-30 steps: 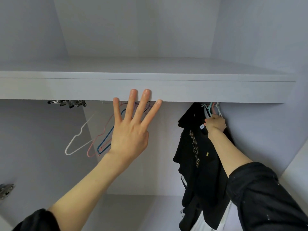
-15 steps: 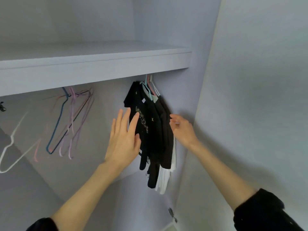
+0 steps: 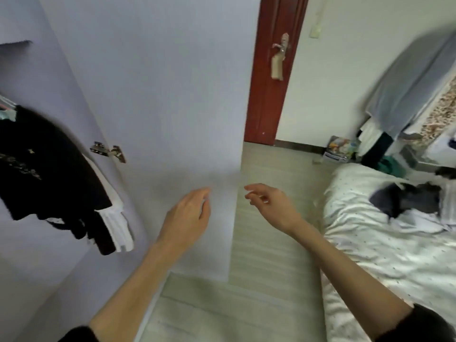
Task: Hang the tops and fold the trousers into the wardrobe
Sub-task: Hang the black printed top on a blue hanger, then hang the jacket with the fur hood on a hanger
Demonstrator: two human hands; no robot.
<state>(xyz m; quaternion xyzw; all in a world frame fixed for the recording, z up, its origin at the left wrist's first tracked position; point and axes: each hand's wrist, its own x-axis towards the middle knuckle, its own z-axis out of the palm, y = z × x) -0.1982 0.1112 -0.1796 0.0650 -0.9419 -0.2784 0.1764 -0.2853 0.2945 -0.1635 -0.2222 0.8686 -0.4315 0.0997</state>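
Black tops (image 3: pixel 47 166) with a white garment (image 3: pixel 116 220) beside them hang inside the wardrobe at the far left. My left hand (image 3: pixel 188 213) floats in front of the open wardrobe door (image 3: pixel 172 99), fingers relaxed, holding nothing. My right hand (image 3: pixel 271 206) is out over the floor, fingers loosely curled and empty. On the bed (image 3: pixel 385 243) at the right lies a dark grey garment (image 3: pixel 407 196) next to a pale one (image 3: pixel 419 218). Both hands are apart from every piece of clothing.
A door hinge (image 3: pixel 108 150) sits on the wardrobe's side panel. Behind stands a red-brown room door (image 3: pixel 274 70) with a handle. Beyond the bed are a cluttered corner with boxes (image 3: pixel 340 146) and a grey cloth (image 3: pixel 414 80) draped over furniture. Pale wood floor (image 3: pixel 259 280) runs between wardrobe and bed.
My view has swung right, from the wardrobe's interior to the room and bed. Both hands have left the hanging black tops and dropped lower, empty.
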